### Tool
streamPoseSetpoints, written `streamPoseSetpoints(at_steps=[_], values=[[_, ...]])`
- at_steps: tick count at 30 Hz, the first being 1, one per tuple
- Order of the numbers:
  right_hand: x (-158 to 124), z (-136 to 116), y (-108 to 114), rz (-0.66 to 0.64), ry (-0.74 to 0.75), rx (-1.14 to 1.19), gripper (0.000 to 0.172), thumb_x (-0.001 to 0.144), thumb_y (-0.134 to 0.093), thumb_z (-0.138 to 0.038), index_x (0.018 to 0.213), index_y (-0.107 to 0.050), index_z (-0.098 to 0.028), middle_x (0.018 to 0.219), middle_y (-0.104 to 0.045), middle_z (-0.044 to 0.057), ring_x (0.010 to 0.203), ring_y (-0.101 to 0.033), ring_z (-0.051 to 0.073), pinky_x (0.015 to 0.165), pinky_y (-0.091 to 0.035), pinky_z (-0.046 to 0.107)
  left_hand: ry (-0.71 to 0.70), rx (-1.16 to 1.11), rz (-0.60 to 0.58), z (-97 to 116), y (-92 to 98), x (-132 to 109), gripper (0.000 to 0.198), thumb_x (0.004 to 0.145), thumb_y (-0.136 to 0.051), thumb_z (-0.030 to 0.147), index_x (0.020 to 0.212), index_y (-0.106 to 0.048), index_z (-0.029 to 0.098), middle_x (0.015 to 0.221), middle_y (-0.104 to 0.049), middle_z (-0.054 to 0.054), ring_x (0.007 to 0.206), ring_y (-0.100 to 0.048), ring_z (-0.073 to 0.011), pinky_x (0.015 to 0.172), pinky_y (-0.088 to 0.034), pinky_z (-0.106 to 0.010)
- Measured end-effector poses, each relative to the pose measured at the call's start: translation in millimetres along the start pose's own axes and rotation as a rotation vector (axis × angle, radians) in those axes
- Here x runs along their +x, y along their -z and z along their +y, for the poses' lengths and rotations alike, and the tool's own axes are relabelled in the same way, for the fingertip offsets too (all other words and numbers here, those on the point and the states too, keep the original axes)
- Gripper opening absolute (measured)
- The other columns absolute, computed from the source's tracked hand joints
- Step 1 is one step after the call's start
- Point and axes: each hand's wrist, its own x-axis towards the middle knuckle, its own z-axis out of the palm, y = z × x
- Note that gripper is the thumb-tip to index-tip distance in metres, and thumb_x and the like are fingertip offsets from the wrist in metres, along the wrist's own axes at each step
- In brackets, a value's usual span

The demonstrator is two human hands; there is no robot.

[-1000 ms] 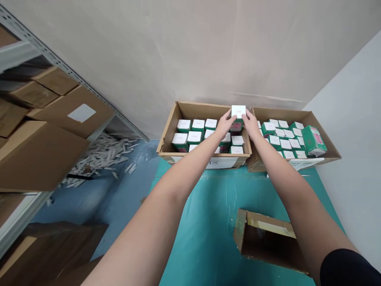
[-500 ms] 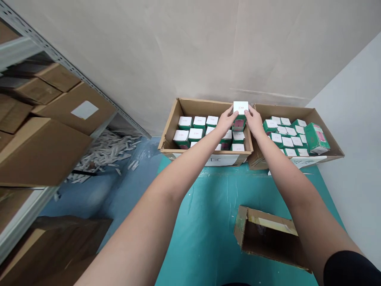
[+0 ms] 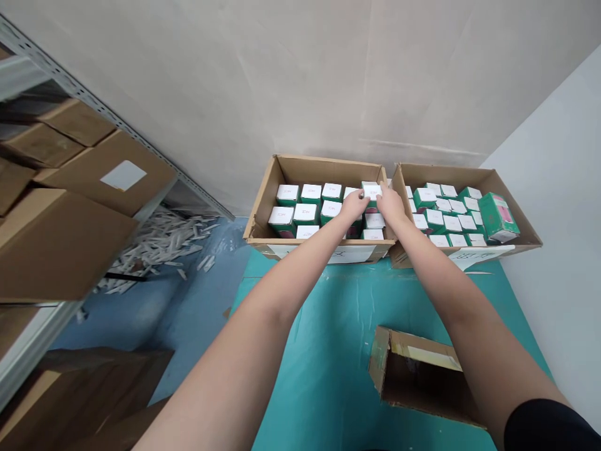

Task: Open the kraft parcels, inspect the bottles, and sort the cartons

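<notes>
Between my two hands is a small green and white carton (image 3: 372, 191), its white top facing up. My left hand (image 3: 355, 203) grips its left side and my right hand (image 3: 389, 202) its right side, fingers closed on it. The carton is low in the right end of the left cardboard box (image 3: 323, 164), among several similar upright cartons (image 3: 306, 213). My left forearm covers part of the front row. To the right stands a second cardboard box (image 3: 451, 172) with more such cartons, one larger green carton (image 3: 498, 217) tilted at its right end.
Both boxes stand on a teal surface (image 3: 328, 344) against the wall. Nearer me lies an open cardboard box (image 3: 422, 369) on its side. At left, a metal shelf (image 3: 89, 94) holds brown boxes (image 3: 61, 244), with a pile of white strips (image 3: 164, 241) on the blue floor behind.
Both hands have lowered the carton from above the rim down into the left box, among the others. The view has shifted slightly.
</notes>
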Motion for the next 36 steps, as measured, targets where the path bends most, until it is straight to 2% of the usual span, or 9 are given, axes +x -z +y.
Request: streamPoseSetpoints(at_steps=[5,8,11,15,18,21,26,30,36], values=[[-20,-2,0,-0.057,0.132,-0.23,0.043,0.097,-0.035,-0.01,0.123,-0.07,-0.009,0.124,-0.068,0.021,0.116,-0.062,0.032,0.102,-0.046,0.04,0.02,0.114,0.03,-5,3.8,-12,0.034,0.081,-0.063,0.019,0.112,-0.076,0.013,0.124,-0.073,-0.016,0.123,-0.063,-0.0322,0.11,-0.043,-0.042],[-33,4,0,-0.107,0.276,-0.304,0.046,0.092,-0.037,-0.005,0.124,-0.07,-0.008,0.127,-0.067,0.02,0.123,-0.056,0.031,0.108,-0.041,0.039,-0.007,0.115,0.024,-6,10.7,-32,0.037,0.083,-0.06,0.02,0.116,-0.074,0.014,0.129,-0.071,-0.015,0.125,-0.062,-0.0316,0.112,-0.042,-0.043],[-43,9,-4,-0.133,0.365,-0.35,0.051,0.09,-0.039,-0.005,0.135,-0.064,-0.009,0.142,-0.06,0.019,0.135,-0.046,0.033,0.115,-0.032,0.044,0.002,0.099,0.029,-6,16.5,-57,0.041,0.085,-0.06,0.024,0.123,-0.072,0.017,0.131,-0.071,-0.012,0.121,-0.064,-0.0301,0.11,-0.045,-0.043],[-46,9,-14,-0.125,0.345,-0.403,0.059,0.089,-0.04,-0.004,0.148,-0.051,-0.006,0.149,-0.054,0.021,0.139,-0.044,0.031,0.12,-0.022,0.046,-0.037,0.106,0.055,-2,20.1,-81,0.044,0.086,-0.06,0.029,0.128,-0.07,0.019,0.134,-0.069,-0.011,0.116,-0.066,-0.0284,0.107,-0.048,-0.041],[-45,5,-21,-0.191,0.307,-0.494,0.061,0.088,-0.045,-0.004,0.149,-0.049,-0.005,0.132,-0.067,0.022,0.134,-0.051,0.03,0.122,-0.013,0.048,-0.018,0.136,0.041,2,20.6,-88,0.045,0.085,-0.061,0.028,0.129,-0.07,0.019,0.131,-0.07,-0.012,0.113,-0.067,-0.0292,0.106,-0.048,-0.042],[-47,-1,-20,-0.249,0.276,-0.535,0.058,0.086,-0.049,-0.005,0.144,-0.056,-0.009,0.121,-0.073,0.02,0.134,-0.052,0.031,0.123,-0.007,0.054,0.009,0.166,0.054,6,21.3,-93,0.045,0.085,-0.06,0.027,0.128,-0.07,0.017,0.132,-0.07,-0.014,0.115,-0.067,-0.0302,0.107,-0.047,-0.044],[-64,-8,8,-0.156,0.245,-0.224,0.048,0.094,-0.04,-0.008,0.134,-0.066,-0.013,0.138,-0.066,0.016,0.136,-0.052,0.028,0.124,-0.02,0.05,-0.079,0.095,0.078,15,23.9,-125,0.042,0.089,-0.056,0.028,0.128,-0.069,0.017,0.133,-0.069,-0.013,0.121,-0.065,-0.0274,0.11,-0.047,-0.043],[-118,10,47,-0.047,0.182,0.175,0.045,0.099,-0.042,-0.025,0.136,-0.066,-0.019,0.143,-0.063,0.01,0.133,-0.056,0.026,0.114,-0.042,0.043,-0.113,-0.061,0.074,17,20.3,-181,0.039,0.093,-0.055,0.035,0.127,-0.069,0.021,0.131,-0.071,-0.01,0.124,-0.064,-0.0252,0.113,-0.046,-0.043],[-272,82,91,0.09,0.011,0.502,0.037,0.094,-0.053,-0.042,0.121,-0.075,-0.03,0.124,-0.075,0.005,0.119,-0.067,0.027,0.107,-0.05,0.049,0.094,-0.213,-0.016,-7,-3.7,-291,0.048,0.09,-0.061,0.052,0.128,-0.067,0.024,0.132,-0.07,-0.011,0.124,-0.065,-0.0271,0.111,-0.048,-0.045]])
